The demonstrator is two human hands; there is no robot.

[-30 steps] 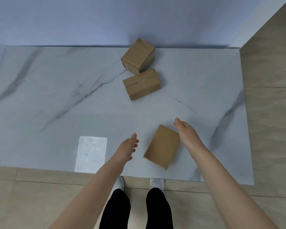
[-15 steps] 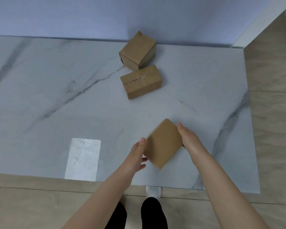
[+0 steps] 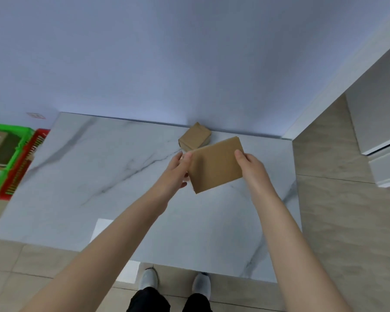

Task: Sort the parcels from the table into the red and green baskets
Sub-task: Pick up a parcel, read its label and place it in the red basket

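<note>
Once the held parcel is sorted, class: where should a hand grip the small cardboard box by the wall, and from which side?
Grip the small cardboard box across its two opposite side faces, reaching down from the near side. It sits skewed, close against the wall, so the rear looks blocked; its top is exposed.

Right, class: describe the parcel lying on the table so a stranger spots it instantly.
Find the marble table and follow its far edge along the blue wall. Right of the middle sits a small brown cardboard box. Unlike the parcel held between left hand and right hand, it lies untouched.
</note>
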